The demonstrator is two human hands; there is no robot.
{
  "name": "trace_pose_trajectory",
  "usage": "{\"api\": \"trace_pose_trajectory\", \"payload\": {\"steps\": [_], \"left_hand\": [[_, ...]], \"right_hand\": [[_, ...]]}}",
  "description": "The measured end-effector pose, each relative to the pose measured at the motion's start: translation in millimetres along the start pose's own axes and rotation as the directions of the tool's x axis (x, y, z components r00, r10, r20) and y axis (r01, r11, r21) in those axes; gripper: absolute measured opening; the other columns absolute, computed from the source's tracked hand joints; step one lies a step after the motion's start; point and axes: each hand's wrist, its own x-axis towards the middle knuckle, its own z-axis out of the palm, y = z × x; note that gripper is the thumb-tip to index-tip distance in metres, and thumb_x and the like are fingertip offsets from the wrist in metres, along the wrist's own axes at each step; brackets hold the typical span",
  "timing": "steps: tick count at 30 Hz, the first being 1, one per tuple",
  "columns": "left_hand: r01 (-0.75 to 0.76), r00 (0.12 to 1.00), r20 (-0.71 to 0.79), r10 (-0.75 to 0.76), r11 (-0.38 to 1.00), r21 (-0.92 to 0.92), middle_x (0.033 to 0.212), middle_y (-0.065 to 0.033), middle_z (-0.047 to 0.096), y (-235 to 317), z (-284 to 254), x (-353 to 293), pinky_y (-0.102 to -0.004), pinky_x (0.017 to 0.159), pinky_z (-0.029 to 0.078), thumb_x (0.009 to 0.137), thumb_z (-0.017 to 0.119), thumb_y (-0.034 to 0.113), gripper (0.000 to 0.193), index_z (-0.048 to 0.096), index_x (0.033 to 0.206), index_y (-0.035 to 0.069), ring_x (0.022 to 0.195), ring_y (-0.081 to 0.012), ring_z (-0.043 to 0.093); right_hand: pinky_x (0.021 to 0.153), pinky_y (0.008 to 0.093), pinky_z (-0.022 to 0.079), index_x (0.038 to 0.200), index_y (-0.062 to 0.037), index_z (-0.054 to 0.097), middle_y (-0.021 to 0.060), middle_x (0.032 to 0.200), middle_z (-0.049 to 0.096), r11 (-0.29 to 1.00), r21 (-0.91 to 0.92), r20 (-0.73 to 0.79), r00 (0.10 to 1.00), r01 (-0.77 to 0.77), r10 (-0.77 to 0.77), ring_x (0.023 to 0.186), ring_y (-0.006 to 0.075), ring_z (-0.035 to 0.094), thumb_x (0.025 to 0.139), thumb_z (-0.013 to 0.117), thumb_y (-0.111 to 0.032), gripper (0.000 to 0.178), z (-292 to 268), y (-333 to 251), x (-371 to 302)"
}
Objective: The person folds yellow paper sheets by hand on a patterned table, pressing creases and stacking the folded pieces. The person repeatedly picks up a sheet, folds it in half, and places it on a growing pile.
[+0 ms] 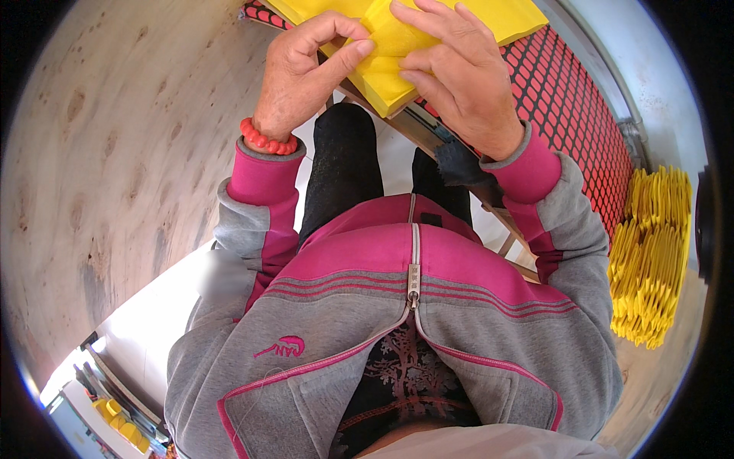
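Note:
A bright yellow folded sheet (386, 80) lies at the top of the view; whether it is paper or thin cloth I cannot tell. My left hand (310, 69), with a red bead bracelet on the wrist, pinches the sheet's left edge between thumb and forefinger. On the right, my right hand (470, 73) rests its fingertips on or just over the same sheet, fingers apart and slightly bent. More flat yellow material (508, 19) spreads beneath and behind both hands.
A table covered in red-and-black patterned cloth (569, 99) runs along the right under the yellow material. Many folded yellow pieces (650, 260) stand stacked at the far right. A wooden board surface (115, 153) fills the left. Yellow items (122, 424) sit at lower left.

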Motion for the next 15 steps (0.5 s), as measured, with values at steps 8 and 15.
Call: {"api": "trace_pose_trajectory", "payload": {"steps": [8, 15], "left_hand": [[-0.064, 0.998, 0.007, 0.064, 0.997, -0.032, 0.106, 0.0001, 0.067, -14.2, -4.9, -0.5, -0.0255, 0.091, 0.048, 0.100, 0.067, 0.009, 0.010, 0.068, 0.106, 0.001, 0.101, -0.0090, 0.061], [-0.048, 0.998, 0.035, 0.048, 0.999, -0.009, 0.106, 0.0001, 0.067, -3.8, -2.9, -0.7, -0.0263, 0.093, 0.048, 0.101, 0.066, 0.010, 0.012, 0.068, 0.107, 0.000, 0.103, -0.0094, 0.061]], "right_hand": [[0.106, 0.0495, 0.046, 0.091, -0.0044, 0.061, 0.0182, 0.125, 0.069, 0.990, 0.123, -0.075, 0.994, -0.069, 0.078, 0.124, 0.0421, 0.061, 0.081, 0.080, -0.008, 0.022, 11.2, 4.5, 1.6], [0.103, 0.0478, 0.050, 0.091, -0.0023, 0.059, 0.0231, 0.119, 0.069, 0.951, 0.273, -0.062, 0.984, -0.143, 0.166, 0.117, 0.0451, 0.064, 0.083, 0.077, -0.005, 0.020, 14.1, 6.1, 1.7]]}}
